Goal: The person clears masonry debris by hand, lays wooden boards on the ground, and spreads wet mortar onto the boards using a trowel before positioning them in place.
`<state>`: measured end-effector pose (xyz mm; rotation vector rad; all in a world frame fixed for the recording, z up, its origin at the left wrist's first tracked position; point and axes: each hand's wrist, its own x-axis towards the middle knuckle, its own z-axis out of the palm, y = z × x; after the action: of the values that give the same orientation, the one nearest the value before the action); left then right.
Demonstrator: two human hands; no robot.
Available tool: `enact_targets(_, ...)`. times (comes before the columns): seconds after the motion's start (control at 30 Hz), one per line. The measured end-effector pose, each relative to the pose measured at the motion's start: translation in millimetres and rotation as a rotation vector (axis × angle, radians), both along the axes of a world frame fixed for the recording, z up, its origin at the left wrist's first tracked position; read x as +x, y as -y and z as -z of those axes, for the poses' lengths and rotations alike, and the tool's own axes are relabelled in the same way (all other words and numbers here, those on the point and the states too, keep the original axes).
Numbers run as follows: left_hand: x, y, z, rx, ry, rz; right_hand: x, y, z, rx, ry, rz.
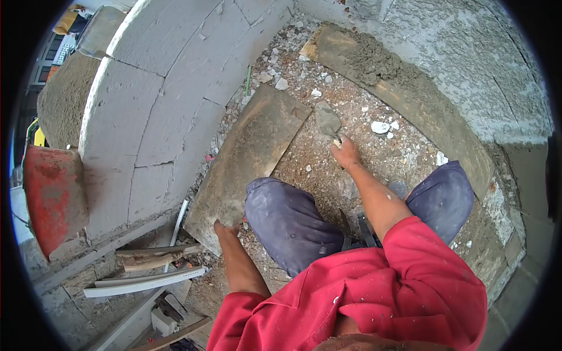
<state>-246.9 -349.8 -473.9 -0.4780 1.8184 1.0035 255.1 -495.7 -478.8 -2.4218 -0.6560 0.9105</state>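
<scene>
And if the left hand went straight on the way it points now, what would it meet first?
Most likely the flat board: the left hand is right at its edge, though exact contact is hard to judge from this view.

1. Soft, diffuse light covers the scene fairly evenly; its source lies outside the view.
2. The curved-looking wall of pale grey blocks (146,117) is brightest along its upper-left rim, nearly washed out to white.
3. Shadows are faint and soft-edged, deepening around the long white plastic strip (146,281).
4. The person's right hand (346,153) and the flat, mortar-coated metal trowel (328,119) show fairly clearly.
5. Wide-angle distortion bends lines strongly toward the margins, where the red, mortar-smeared container (55,193) looks softer.
6. Black vignetting swallows the corners, with thin blue fringing at the left.
</scene>
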Motion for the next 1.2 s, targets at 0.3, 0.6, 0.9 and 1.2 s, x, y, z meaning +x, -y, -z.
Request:
enact_targets(0.3,10,29,23,0.159,0.255,-0.121,-5,1,-7,0.001,-0.079,0.032)
enact_targets(0.6,0,9,-14,0.542,0.135,-0.025,1,13,15,-0.08,-0.042,0.075)
enact_targets(0.9,-41,16,-26,0.842,0.213,0.065,1,10,-16,0.007,0.007,0.182)
enact_targets(1.2,60,45,-80,0.015,0.306,0.759,223,-85,-160,-0.169,0.325,-0.355)
